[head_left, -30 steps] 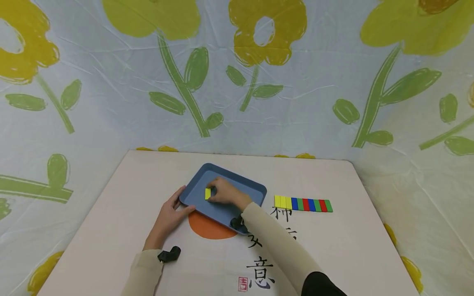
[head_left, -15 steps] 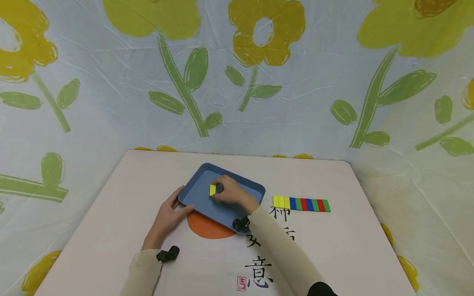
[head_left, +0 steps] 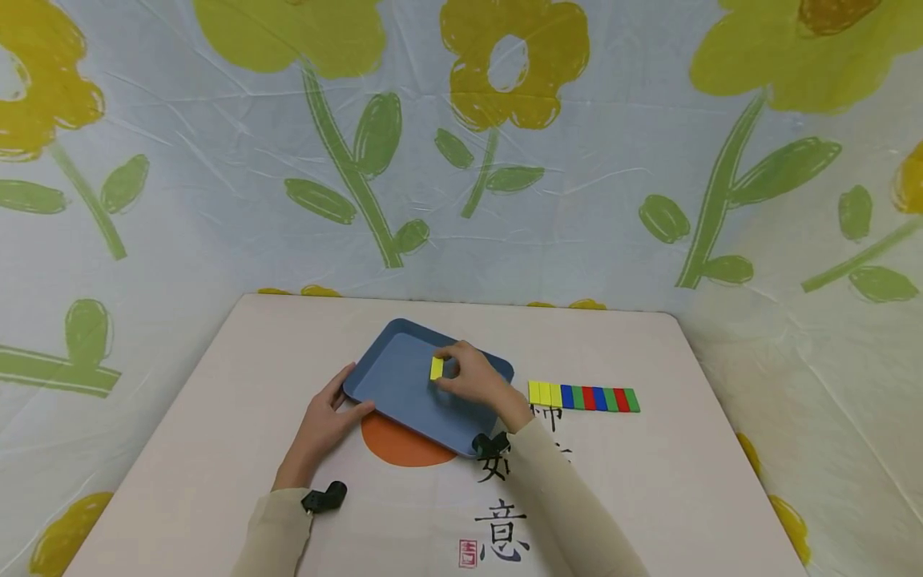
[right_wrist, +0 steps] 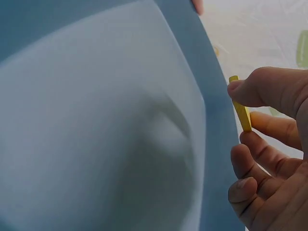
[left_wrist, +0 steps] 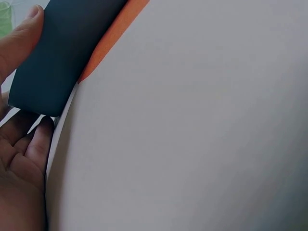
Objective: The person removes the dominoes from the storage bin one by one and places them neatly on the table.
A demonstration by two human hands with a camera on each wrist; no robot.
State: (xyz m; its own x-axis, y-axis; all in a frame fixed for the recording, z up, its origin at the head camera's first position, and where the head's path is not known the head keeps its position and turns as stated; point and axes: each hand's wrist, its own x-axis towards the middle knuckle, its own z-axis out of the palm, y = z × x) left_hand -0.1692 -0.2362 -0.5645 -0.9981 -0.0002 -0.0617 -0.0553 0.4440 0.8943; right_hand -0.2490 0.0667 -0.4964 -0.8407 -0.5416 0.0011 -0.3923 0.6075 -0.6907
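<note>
A yellow domino-like tile (head_left: 437, 369) is pinched between the thumb and fingers of my right hand (head_left: 472, 377), above the blue tray (head_left: 389, 369). In the right wrist view the tile (right_wrist: 242, 109) appears nearly edge-on, with the thumb at one end and fingertips at the other. My left hand (head_left: 322, 425) grips the tray's near-left corner. The left wrist view shows the thumb (left_wrist: 24, 41) along the tray's side (left_wrist: 62, 57) and other fingers curled by its corner. No other tile shows in the tray, though my right hand hides part of it.
Right of the tray, a row of several yellow, blue, green and red tiles (head_left: 584, 397) lies on the pale table (head_left: 692, 497). An orange circle (head_left: 404, 441) and black characters (head_left: 501, 529) are printed on the surface. A flowered sheet (head_left: 577, 216) hangs behind the table.
My right hand has moved rightward and slightly up in view over the tray, carrying the yellow tile. My left hand stays on the tray's corner. The tile row is unchanged.
</note>
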